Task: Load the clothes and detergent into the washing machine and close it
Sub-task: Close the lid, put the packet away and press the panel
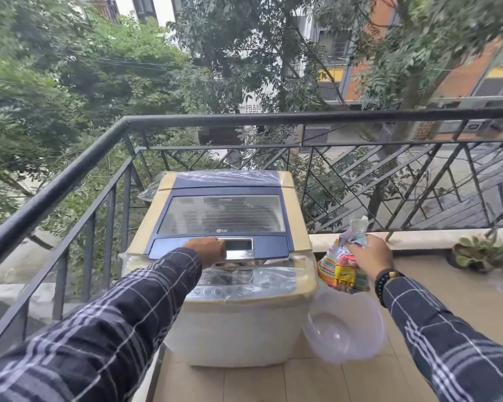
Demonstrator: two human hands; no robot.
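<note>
Two hands, one lid, and a bag in the balance

One hand for each job is the weak point. The left hand (pixel 208 250) lies on the silver handle (pixel 240 246) at the front edge of the lid (pixel 224 213) of the washing machine (pixel 238 329). Its knuckles show, but I cannot tell whether the fingers hook under the lip. The lid looks down or barely raised, and its glass only reflects, so no clothes can be seen. The right hand (pixel 369 253) pinches the gathered neck of the striped detergent bag (pixel 340 271), which hangs just right of the machine's front corner, above a clear plastic bowl (pixel 343 329) beside the machine's right wall.

Loose plastic film (pixel 273 278) covers the machine's front panel. A one-handed lift could slip there and let the lid drop on the fingers. A slack pinch or a swing against the machine's corner could spill detergent outside the drum. The railing (pixel 70 175) runs close behind and left of the machine, so anything knocked off its top might go over
</note>
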